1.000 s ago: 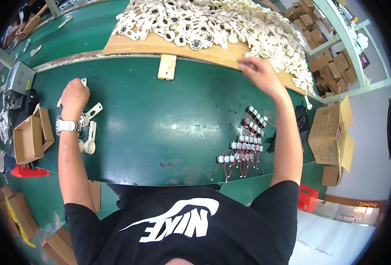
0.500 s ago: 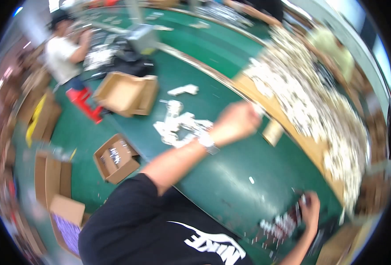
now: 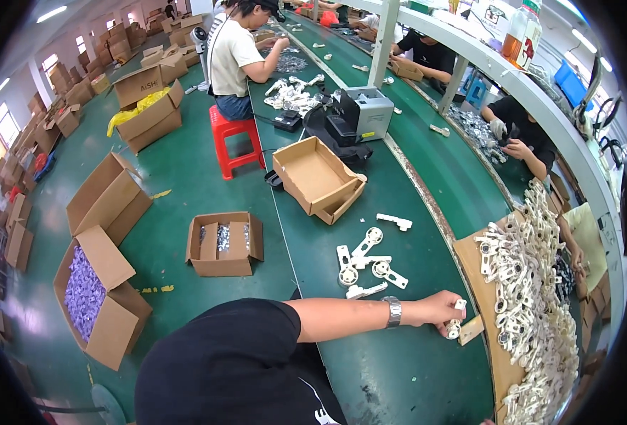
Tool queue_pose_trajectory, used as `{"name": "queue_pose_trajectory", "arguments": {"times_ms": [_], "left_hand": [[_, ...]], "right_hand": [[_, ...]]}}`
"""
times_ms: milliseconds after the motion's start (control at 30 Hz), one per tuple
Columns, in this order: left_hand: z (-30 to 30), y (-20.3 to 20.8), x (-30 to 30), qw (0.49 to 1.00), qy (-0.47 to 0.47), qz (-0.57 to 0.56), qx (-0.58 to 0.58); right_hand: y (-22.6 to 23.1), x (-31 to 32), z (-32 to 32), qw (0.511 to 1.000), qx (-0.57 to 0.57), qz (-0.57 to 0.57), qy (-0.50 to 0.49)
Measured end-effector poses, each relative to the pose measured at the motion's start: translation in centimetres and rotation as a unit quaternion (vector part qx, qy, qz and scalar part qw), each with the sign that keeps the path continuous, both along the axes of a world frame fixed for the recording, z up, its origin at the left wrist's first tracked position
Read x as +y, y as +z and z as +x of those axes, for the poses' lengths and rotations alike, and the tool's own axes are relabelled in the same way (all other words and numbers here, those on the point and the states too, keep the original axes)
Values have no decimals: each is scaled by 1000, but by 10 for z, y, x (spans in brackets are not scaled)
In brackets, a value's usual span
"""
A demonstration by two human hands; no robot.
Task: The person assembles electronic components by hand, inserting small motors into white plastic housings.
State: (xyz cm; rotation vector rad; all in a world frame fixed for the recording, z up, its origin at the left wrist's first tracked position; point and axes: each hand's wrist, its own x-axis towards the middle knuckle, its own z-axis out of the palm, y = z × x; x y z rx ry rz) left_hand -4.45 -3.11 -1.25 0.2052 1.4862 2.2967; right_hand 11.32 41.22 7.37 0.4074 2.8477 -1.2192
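Note:
My left hand (image 3: 435, 310), with a metal watch at the wrist, is closed on a white plastic part (image 3: 454, 329) with a rounded end. It is over the green table, right beside a small wooden block (image 3: 471, 331) at the edge of a board. Several similar white parts (image 3: 362, 262), with ring-shaped heads and flat arms, lie loosely to the left of this hand. A large heap of such parts (image 3: 533, 304) covers the board (image 3: 478, 273) on the right. My right hand is out of view, save perhaps a sliver of skin at the lower edge.
Stacked open cardboard trays (image 3: 313, 170) and a grey device (image 3: 370, 113) stand farther along the table. On the floor at left are a box of small metal pieces (image 3: 221, 265) and a carton of purple pieces (image 3: 104, 262). Co-workers sit beyond, one on a red stool (image 3: 232, 145).
My view has swung and steadied. My left hand stays near the wooden block, and the white part in it now shows clearly. My right hand, earlier by small dark and pale pieces, has left view.

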Motion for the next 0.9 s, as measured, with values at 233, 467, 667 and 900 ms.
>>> {"name": "queue_pose_trajectory", "arguments": {"times_ms": [233,467,667,900], "left_hand": [[-2,-7,7,990,-70,97,-71],[1,-18,10,990,-119,72,-15],[6,-14,9,997,-54,49,1],[16,-11,26,995,-14,-54,81]], "right_hand": [[-26,-93,-46,922,43,-371,-101],[-52,-168,-66,896,58,-440,-10],[-67,-177,-63,909,30,-410,70],[-70,-191,-49,945,74,-317,37]]}}
